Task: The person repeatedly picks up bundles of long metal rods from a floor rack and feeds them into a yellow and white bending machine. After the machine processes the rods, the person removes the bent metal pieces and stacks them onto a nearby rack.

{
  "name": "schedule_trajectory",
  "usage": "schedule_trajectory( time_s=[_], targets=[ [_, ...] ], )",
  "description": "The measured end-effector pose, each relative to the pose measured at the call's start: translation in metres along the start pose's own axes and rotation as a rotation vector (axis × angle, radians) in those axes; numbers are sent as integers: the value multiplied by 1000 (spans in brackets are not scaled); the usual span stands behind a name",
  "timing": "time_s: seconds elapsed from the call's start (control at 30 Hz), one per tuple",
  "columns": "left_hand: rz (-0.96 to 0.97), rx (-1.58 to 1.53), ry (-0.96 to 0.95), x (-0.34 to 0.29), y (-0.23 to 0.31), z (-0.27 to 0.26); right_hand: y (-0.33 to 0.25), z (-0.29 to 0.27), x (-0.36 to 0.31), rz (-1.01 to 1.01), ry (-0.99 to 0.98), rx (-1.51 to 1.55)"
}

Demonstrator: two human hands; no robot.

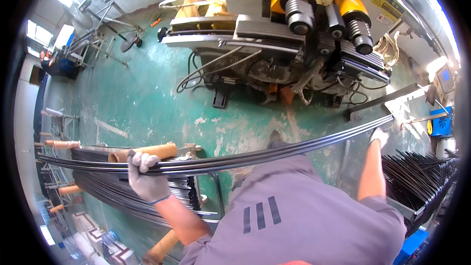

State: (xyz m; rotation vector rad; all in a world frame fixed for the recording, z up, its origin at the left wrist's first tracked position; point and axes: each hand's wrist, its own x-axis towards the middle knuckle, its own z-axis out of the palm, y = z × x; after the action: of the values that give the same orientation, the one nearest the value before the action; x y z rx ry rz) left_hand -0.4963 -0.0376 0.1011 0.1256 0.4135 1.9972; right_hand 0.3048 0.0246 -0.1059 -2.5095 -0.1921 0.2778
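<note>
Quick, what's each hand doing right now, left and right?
Left hand: closed around the bundle of long dark metal rods.
Right hand: on the same bundle near its far end; grip cannot be told.

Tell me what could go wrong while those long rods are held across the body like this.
1. The rods are gripped only by the left hand and right hand, far apart; the loose bundle may sag or splay, and one could slip out.
2. Their right end points toward the machine and its rollers, close to the right hand, so pinching seems possible.
3. The rack and the cables on the floor could snag rods or feet.
</note>
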Motion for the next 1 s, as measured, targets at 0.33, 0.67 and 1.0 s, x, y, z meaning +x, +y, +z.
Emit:
schedule_trajectory(
  time_s=[0.33, 0.67, 1.0],
  targets=[
    [-290, 284, -128, 78, -221, 92, -177, 12, -246, 618, -1173, 1370],
    [-294, 415, -268, 215, -206, 95, -235, 12, -257, 263, -1320, 1723],
    [-582, 280, -275, 345, -185, 66, -280, 84, -321, 394, -890, 1687]
  ],
)
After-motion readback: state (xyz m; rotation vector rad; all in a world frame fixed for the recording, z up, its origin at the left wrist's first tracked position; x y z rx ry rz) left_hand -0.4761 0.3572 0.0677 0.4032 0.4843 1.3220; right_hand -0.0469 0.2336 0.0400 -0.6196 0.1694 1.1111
